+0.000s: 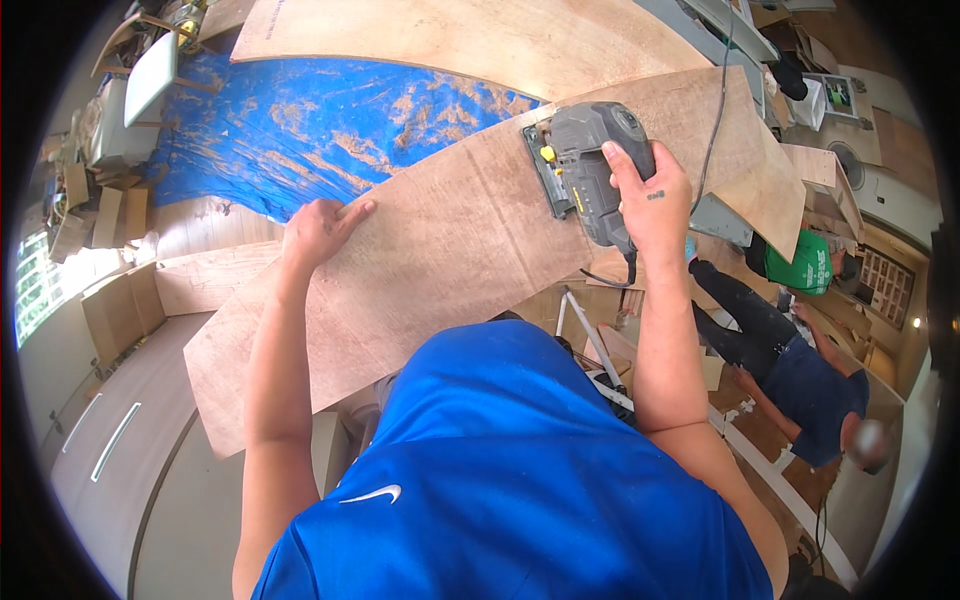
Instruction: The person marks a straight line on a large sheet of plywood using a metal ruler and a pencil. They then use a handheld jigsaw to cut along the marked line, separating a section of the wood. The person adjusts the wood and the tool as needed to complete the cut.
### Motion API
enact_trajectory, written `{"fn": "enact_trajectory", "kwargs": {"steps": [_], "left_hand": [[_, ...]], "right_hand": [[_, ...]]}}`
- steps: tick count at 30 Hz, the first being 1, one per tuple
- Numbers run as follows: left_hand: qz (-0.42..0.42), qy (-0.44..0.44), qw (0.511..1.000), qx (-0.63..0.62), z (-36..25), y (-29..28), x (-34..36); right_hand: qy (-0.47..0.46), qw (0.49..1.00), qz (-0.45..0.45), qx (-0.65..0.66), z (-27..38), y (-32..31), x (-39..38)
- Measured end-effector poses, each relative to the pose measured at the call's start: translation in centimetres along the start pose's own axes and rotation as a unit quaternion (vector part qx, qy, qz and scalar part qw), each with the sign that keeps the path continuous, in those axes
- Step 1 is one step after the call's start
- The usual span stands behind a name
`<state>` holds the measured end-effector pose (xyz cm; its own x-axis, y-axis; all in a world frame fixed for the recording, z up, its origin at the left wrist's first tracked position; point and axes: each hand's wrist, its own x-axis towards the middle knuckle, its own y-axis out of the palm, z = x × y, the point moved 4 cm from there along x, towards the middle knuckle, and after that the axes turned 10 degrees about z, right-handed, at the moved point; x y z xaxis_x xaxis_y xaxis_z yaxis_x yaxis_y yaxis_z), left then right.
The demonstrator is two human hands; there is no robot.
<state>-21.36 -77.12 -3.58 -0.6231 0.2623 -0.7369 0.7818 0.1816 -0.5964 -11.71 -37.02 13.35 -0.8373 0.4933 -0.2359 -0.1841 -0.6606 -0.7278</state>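
Note:
A long, light-brown plywood board [430, 250] lies slantwise in front of my body. At its far left edge, my left hand [318, 232] holds on, with the thumb along the top face and the fingers curled over the edge. My right hand [655, 195] is wrapped round the handle of a dark grey jigsaw [590, 150] with yellow details. The jigsaw is over the board's right part, near the far edge, its metal baseplate [548, 170] toward the left. I cannot make out its blade. A black cord leaves its rear end.
Beyond the board, a blue tarp [320, 130] is strewn with sawdust. Another large plywood sheet [480, 40] lies at the far side. A co-worker [800, 385] in dark clothes is at the right, near a person in green [800, 262]. A drawer cabinet [115, 440] stands left.

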Motion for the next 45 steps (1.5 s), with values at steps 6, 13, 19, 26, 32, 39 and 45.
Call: {"fn": "enact_trajectory", "kwargs": {"steps": [6, 13, 19, 26, 32, 39, 45], "left_hand": [[-0.003, 0.0, 1.0, 0.0, 0.1, 0.0, 0.0], [-0.004, 0.002, 1.0, -0.003, 0.1, 0.1, 0.0], [-0.004, -0.001, 1.0, -0.003, 0.1, 0.0, -0.1], [0.005, -0.002, 1.0, 0.0, -0.1, -0.2, -0.2], [0.003, 0.0, 1.0, -0.004, 0.1, 0.0, -0.2], [-0.001, 0.008, 1.0, 0.001, 0.3, 0.0, 0.0], [0.0, 0.008, 1.0, -0.001, 0.0, -0.2, -0.2]], "right_hand": [[-0.007, 1.0, -0.001, -0.004, 0.0, 0.1, 0.1], [-0.006, 1.0, 0.001, 0.0, 0.1, 0.1, 0.2], [-0.003, 1.0, 0.002, -0.005, 0.4, 0.2, 0.3], [-0.002, 1.0, 0.002, -0.001, 0.4, 0.2, 0.4], [-0.002, 1.0, 0.001, 0.01, 0.6, 0.3, 0.4], [0.002, 1.0, 0.004, -0.007, 0.7, 0.3, 0.6], [0.001, 1.0, 0.0, 0.009, 1.0, 0.4, 0.5]]}}
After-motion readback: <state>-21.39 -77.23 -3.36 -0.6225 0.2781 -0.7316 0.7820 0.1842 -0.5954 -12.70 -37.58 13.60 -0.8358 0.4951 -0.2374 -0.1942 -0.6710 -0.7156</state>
